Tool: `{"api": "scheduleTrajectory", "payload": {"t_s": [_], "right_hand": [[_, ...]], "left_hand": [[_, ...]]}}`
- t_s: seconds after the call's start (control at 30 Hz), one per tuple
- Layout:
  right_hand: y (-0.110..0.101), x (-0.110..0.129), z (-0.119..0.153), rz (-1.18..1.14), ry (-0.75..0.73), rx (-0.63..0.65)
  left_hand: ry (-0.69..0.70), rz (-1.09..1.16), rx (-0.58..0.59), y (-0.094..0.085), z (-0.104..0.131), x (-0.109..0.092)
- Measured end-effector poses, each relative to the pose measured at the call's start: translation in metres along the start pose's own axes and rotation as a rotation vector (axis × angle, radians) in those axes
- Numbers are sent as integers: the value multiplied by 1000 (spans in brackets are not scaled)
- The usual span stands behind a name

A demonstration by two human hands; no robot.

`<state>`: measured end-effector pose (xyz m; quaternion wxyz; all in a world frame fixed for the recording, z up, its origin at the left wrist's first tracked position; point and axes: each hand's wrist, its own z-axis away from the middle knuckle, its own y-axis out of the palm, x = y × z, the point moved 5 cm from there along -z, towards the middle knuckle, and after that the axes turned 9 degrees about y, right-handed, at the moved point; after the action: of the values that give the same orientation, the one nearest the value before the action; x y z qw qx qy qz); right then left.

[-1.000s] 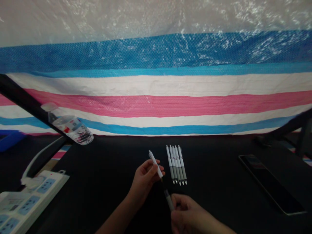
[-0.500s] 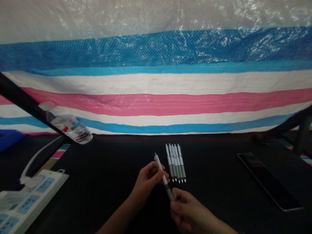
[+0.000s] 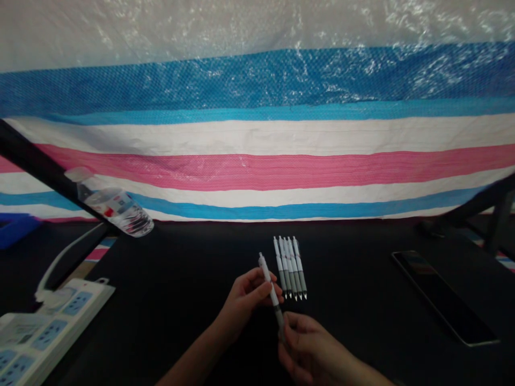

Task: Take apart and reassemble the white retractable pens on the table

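Observation:
One white pen with a grey grip (image 3: pixel 267 274) is held between both hands, slanting with its clicker end up and to the left. My left hand (image 3: pixel 250 292) pinches its white barrel. My right hand (image 3: pixel 303 343) is closed on the grey grip end, and its fingers hide the tip. Just beyond the hands, several similar white and grey pens (image 3: pixel 290 268) lie side by side on the black table (image 3: pixel 181 279), tips toward me.
A black phone (image 3: pixel 442 297) lies at the right. At the left are a white power strip (image 3: pixel 64 321) with a plugged-in cable, a tilted clear bottle (image 3: pixel 120 209) and a blue tray (image 3: pixel 16 228). A striped sheet (image 3: pixel 257 171) hangs behind the table.
The held pen has shifted slightly to the right and stands a little steeper. My left hand has moved slightly right with it; my right hand covers more of the tip end.

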<state>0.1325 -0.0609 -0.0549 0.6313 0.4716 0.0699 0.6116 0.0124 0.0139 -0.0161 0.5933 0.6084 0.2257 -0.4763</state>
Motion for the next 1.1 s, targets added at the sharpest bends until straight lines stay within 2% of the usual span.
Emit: {"api": "scheduleTrajectory", "payload": {"t_s": [0.3,0.43,0.63,0.83,1.1], "right_hand": [[5,2,3,-8,14,65],[3,0,1,-32,-25,82],[-2,-1,-2,-74,-23,64],[-5,0,0,-14,-9,51],[-3,1,1,-32,32,19]], "left_hand": [[-38,61,8,2,0,0],[-38,75,14,2,-1,0],[-42,106,-4,1,-2,-1],[1,108,-85,-1,-2,-5],[1,114,-65,-3,-1,-2]]}}
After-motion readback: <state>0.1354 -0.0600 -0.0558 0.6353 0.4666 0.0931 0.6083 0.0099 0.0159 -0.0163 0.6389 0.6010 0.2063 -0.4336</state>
